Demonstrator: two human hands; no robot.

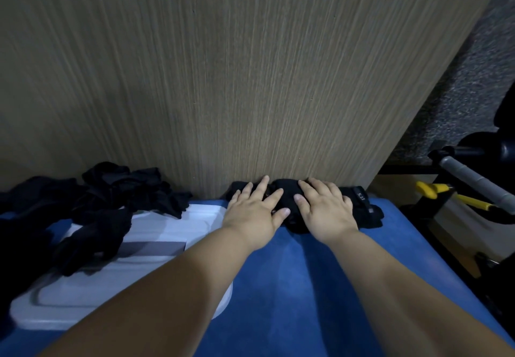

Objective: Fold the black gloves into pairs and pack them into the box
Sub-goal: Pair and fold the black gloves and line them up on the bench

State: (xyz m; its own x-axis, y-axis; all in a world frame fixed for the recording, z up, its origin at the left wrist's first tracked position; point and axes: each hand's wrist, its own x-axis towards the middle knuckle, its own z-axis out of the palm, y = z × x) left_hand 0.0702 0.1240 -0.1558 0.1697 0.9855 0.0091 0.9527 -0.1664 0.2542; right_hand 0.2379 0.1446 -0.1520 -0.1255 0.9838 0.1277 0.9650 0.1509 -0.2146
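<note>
Head view: gloves [365, 211] pressed down beside box [156, 228].
Left hand [250, 211]: laid flat on gloves, nothing gripped.
Right hand [326, 211]: likewise spread, pressing.

Blue table [281, 295] – white box [83, 298], heaped black gloves [125, 189], one glove pair [362, 209] against wood panel [250, 64]

Both hands were flat on a black glove bundle [289, 203] against the wood panel [250, 78]: left hand [255, 211], right hand [324, 207], fingers straight. Loose black gloves [117, 189] were piled left, one draped over the white box [156, 245]. Blue tabletop [292, 287] underneath.
</note>
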